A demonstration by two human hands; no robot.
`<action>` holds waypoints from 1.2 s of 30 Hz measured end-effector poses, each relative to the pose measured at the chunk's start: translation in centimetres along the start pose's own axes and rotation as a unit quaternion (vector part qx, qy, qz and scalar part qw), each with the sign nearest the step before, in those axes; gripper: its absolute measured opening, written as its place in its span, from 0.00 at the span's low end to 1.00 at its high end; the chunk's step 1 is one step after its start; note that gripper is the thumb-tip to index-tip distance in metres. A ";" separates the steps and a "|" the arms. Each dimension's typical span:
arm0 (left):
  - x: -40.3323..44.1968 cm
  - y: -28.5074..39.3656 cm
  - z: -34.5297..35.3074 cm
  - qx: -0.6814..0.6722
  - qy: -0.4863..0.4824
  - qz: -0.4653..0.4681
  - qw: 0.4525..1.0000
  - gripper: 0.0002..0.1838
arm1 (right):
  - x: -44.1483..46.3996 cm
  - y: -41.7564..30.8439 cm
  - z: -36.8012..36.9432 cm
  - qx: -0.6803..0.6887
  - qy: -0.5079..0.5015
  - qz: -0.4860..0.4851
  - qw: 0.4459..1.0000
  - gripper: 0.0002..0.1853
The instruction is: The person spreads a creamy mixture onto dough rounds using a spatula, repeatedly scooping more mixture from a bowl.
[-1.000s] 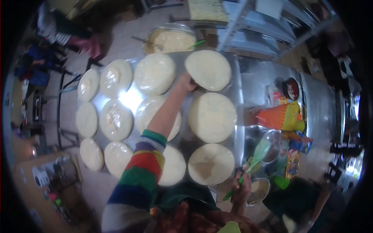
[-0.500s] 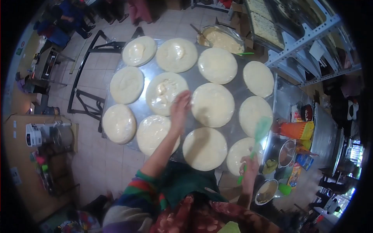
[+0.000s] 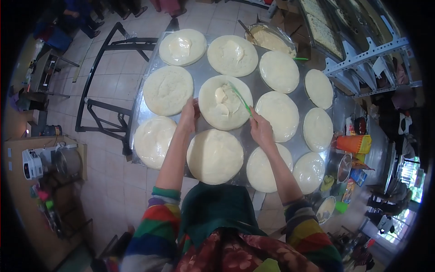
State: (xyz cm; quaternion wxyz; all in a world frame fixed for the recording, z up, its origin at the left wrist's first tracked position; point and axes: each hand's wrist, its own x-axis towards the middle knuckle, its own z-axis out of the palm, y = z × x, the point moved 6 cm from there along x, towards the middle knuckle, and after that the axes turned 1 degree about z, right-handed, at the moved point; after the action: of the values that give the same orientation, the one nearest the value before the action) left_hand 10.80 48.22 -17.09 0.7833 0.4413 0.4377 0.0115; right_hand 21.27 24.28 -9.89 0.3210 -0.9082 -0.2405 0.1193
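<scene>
Right hand [image 3: 262,128]: fingers wrapped round the handle of a green spatula [image 3: 240,97], blade end angled far-left over the topping, seemingly in contact. Left hand [image 3: 189,113]: at the left edge of the same pale round [image 3: 227,104], fingers partly hidden; can't tell if they grip, press or just rest there.

That round lies flat mid-table, with pale dollops [image 3: 221,96] and a smeared patch on top. Looks soft and floppy, likely fairly heavy for its stiffness, easily dented; best taken from beneath with both palms spread, not pinched at the rim. Topping looks slick and soft. Spatula should be light, blade maybe flexible; hold low on the handle, clear of the greasy end.

Around it on the metal table [image 3: 201,70]: glossy near round [image 3: 215,156], plain left round [image 3: 167,90], far round [image 3: 232,55] with its own topping, more rounds to the right. Farther out: bowl of pale mix [image 3: 272,38] past the far edge, black frame [image 3: 129,46] left, orange bag [image 3: 353,144] right.
</scene>
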 end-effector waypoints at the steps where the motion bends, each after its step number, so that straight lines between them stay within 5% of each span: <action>1: -0.2 0.3 0.7 -0.063 -0.026 0.000 0.998 0.16 | 0.0 0.3 0.3 0.014 -0.012 0.010 1.000 0.22; 4: -0.2 0.3 3.9 -0.228 -0.148 -0.014 0.962 0.18 | 0.3 1.6 0.8 0.083 -0.050 0.037 0.995 0.22; 9: 2.4 -3.3 8.6 -0.278 -0.196 -0.036 0.940 0.22 | -0.4 2.1 0.2 0.162 -0.102 0.092 0.977 0.20; 11: 3.1 -4.6 9.5 -0.357 -0.182 -0.060 0.914 0.22 | -1.7 0.2 0.3 0.149 -0.101 0.070 0.981 0.20; 18: -1.6 -3.8 8.9 -0.369 -0.278 0.081 0.883 0.23 | -8.4 -6.5 -4.6 0.205 -0.162 -0.026 0.965 0.20; 21: -5.1 -3.4 9.0 -0.439 -0.312 0.080 0.839 0.25 | -7.9 -3.9 -8.7 0.190 -0.071 0.004 0.979 0.20; 26: -11.3 -1.6 10.8 -0.480 -0.339 0.132 0.798 0.25 | -14.9 -6.7 -9.0 0.038 -0.067 -0.126 0.989 0.22; 29: -13.8 -1.8 10.8 -0.481 -0.344 0.144 0.793 0.25 | -17.5 -8.4 -10.5 0.107 -0.138 -0.136 0.975 0.23; 31: -15.0 -2.2 10.8 -0.481 -0.343 0.151 0.793 0.25 | -15.5 -5.0 -11.5 0.142 -0.075 -0.050 0.986 0.22; 33: -16.1 -3.2 10.8 -0.478 -0.337 0.154 0.796 0.25 | -13.0 -4.9 -12.9 0.147 0.000 -0.079 0.986 0.21; 36: -17.6 -4.0 10.7 -0.472 -0.338 0.154 0.799 0.25 | -18.9 -8.3 -10.6 0.104 -0.048 -0.205 0.972 0.21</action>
State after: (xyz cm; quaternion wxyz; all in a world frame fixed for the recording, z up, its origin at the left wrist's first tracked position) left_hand 5.92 31.42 -5.59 0.9807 0.0540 0.0120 0.1873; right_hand 6.05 14.62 4.73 0.4197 -0.7944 -0.4228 0.1185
